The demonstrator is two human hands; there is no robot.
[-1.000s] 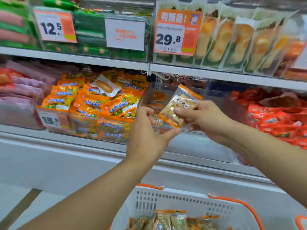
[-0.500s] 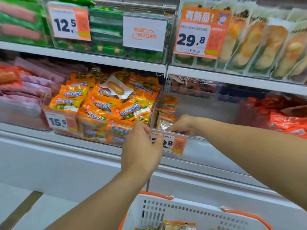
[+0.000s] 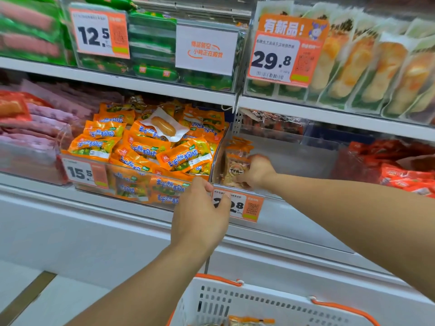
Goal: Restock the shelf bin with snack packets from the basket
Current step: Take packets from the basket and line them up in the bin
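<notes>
**Packet goes into the clear bin**

The right hand (image 3: 255, 171) grips a snack packet (image 3: 236, 171) inside the shelf bin (image 3: 294, 158), against its left wall, beside a few others. The left hand (image 3: 202, 212) seems to pinch the bin's front rim. The packet looks light and crinkly; hold its edge. The basket (image 3: 270, 304) below holds more.

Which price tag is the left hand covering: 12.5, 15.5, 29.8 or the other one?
The other one: the tag on the clear bin, its first digits hidden by the left hand. The other three read fully.

packet (image 3: 236, 171) in bin (image 3: 294, 158) (leftmost), basket (image 3: 270, 300) below
</notes>
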